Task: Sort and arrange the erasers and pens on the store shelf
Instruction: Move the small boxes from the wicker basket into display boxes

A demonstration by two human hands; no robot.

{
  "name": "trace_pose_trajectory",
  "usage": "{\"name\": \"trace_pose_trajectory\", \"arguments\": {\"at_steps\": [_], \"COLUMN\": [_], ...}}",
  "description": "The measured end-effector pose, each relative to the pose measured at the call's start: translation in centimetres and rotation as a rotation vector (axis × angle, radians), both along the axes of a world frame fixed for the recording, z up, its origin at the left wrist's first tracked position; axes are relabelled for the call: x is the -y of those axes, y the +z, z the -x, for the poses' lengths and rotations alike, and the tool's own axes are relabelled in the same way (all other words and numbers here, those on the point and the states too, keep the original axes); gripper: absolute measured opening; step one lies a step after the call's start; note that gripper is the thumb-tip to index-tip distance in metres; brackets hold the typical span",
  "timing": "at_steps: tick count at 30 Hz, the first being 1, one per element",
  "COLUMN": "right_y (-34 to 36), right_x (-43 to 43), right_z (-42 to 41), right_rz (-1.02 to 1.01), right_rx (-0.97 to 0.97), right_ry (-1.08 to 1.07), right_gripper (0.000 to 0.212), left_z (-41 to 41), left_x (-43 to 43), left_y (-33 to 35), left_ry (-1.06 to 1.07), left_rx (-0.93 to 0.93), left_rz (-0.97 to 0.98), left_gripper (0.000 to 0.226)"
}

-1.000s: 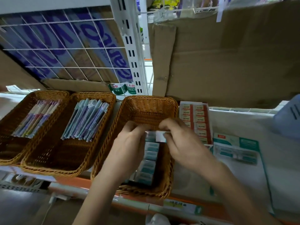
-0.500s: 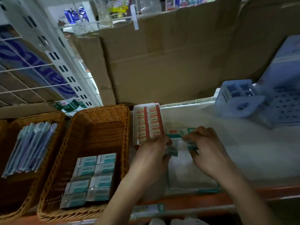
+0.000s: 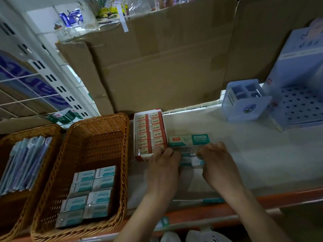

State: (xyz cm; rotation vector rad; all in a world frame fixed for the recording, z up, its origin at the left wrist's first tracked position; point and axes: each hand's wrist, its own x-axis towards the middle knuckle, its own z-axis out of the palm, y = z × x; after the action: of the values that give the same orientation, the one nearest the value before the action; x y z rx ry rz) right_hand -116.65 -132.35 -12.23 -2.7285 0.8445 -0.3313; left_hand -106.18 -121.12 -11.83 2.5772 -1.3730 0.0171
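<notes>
Erasers (image 3: 90,194): eight, teal-banded, in two columns of four at the front of the basket (image 3: 125,163); long axes across it.
Pack erasers (image 3: 189,158): teal-banded, between the hands in the clear pack (image 3: 190,139); number hidden.
Box (image 3: 150,131): one, red, touching the pack; two columns of erasers marked "2B".
Pens (image 3: 24,165): sleeved, in the pen basket (image 3: 35,130), lying front to back; too blurred to count.
Left hand (image 3: 164,166): curled onto pack erasers.
Right hand (image 3: 218,165): pinching pack erasers.

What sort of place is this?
Probably a stationery shop shelf: one wicker basket holds teal erasers, another basket holds pens, a red box of erasers sits beside them, and cardboard cartons stand behind.
</notes>
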Motion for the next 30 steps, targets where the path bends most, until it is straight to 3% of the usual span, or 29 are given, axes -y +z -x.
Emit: {"name": "trace_pose_trajectory", "arguments": {"at_steps": [10, 13, 20, 23, 26, 30], "right_y": [1.1, 2.9, 6.2, 5.8, 5.3, 5.0], "right_x": [-0.3, -1.6, -7.7, -10.6, -13.6, -16.6], "right_z": [-0.4, -1.5, -6.5, -8.7, -10.3, -11.1], "right_rz": [0.025, -0.041, -0.167, -0.162, -0.012, 0.036], "right_rx": [-0.091, -0.116, 0.049, 0.011, -0.083, -0.193], "right_ry": [0.041, 0.045, 0.385, 0.55, 0.648, 0.716], "right_gripper": [0.04, 0.035, 0.034, 0.028, 0.022, 0.023], "left_z": [0.6, 0.1, -4.2, -5.9, -6.5, -6.6], "left_x": [0.1, -1.1, -8.5, -12.8, -16.7, -19.6], "left_y": [-0.5, 1.0, 5.1, 5.6, 5.7, 5.7], "left_ry": [0.001, -0.015, 0.105, 0.226, 0.326, 0.39], "left_rx": [0.064, 0.01, -0.008, -0.039, -0.061, -0.156], "left_rz": [-0.079, -0.049, 0.057, -0.034, -0.171, -0.261], "left_gripper": [0.028, 0.038, 0.027, 0.035, 0.055, 0.054]}}
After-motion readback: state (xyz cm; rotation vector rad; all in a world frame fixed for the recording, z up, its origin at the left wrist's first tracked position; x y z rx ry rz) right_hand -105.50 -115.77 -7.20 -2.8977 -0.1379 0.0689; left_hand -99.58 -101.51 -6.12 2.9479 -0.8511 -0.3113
